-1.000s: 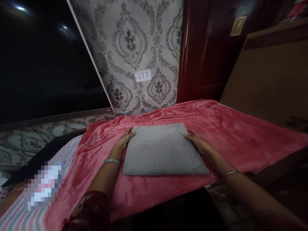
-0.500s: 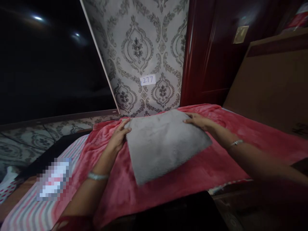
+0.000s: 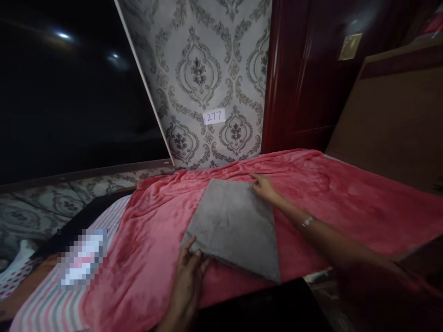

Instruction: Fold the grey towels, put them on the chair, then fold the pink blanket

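Note:
A flat, four-sided piece of grey plush fabric lies turned at an angle over the pink plush blanket. My left hand is closed on its near left edge, with fingertips on the top face and part of the fingers hidden. At the far right corner, my right hand pinches the fabric between thumb and fingers. The near right corner hangs close to the blanket's front edge. Whether the fabric rests fully on the blanket or is slightly raised, I cannot tell.
A large dark television stands at the left. Patterned wallpaper with a paper label reading 277 is behind. Striped cloth lies at the left, with a blurred-out item on it. A big cardboard sheet or box leans at the right.
The grey fabric has turned and come down lower over the blanket. My left hand has moved from its far left corner to the near left edge; my right hand has shifted slightly left.

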The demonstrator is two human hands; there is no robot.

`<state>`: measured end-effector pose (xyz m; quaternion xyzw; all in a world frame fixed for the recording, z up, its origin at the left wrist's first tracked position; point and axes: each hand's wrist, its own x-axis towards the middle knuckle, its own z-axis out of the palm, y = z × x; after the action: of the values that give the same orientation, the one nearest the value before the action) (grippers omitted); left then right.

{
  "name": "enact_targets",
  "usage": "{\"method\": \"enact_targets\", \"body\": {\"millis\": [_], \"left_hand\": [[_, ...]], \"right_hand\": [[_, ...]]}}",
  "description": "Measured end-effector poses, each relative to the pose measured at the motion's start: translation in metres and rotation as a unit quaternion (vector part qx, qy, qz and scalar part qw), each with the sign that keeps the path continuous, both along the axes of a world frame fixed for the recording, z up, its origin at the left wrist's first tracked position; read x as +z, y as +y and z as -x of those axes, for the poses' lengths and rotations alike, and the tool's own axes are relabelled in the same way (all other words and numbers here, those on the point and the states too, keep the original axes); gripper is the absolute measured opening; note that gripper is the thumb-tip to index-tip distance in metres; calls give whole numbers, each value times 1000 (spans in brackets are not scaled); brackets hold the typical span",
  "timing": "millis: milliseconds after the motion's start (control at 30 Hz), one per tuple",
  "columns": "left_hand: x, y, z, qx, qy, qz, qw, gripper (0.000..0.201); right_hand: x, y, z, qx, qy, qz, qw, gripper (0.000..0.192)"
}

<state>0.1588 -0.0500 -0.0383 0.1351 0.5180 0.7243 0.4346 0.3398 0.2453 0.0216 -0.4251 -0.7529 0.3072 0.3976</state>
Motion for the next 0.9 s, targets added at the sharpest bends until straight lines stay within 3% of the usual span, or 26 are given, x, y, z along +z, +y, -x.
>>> {"method": "enact_targets", "body": {"millis": [133,267,367,500,700,800,900], "left_hand": [[3,-4,5,2,-17,-24,1000,65],[5,-7,13,53,-65,-64,994,69],[9,-8,26,57,-135,-45,988,43],[23,-4,49,-21,-164,-3,986,20],[37,25,90,-178,-65,34,981,31],[37,45,97,-196,-21,56,979,29],[44,59,85,-198,13,75,977,47]], "right_hand": [[-64,-48,-70,-37,121,117,985,44],[-94,-104,-103,-20,281,279,918,62],[-93,-136,-97,-7,361,349,864,80],[-80,-152,-82,-6,394,382,836,82],[-70,-164,-64,91,365,415,828,61],[-68,-169,-54,97,351,426,828,56],[-58,-170,-50,77,332,454,823,50]]}}
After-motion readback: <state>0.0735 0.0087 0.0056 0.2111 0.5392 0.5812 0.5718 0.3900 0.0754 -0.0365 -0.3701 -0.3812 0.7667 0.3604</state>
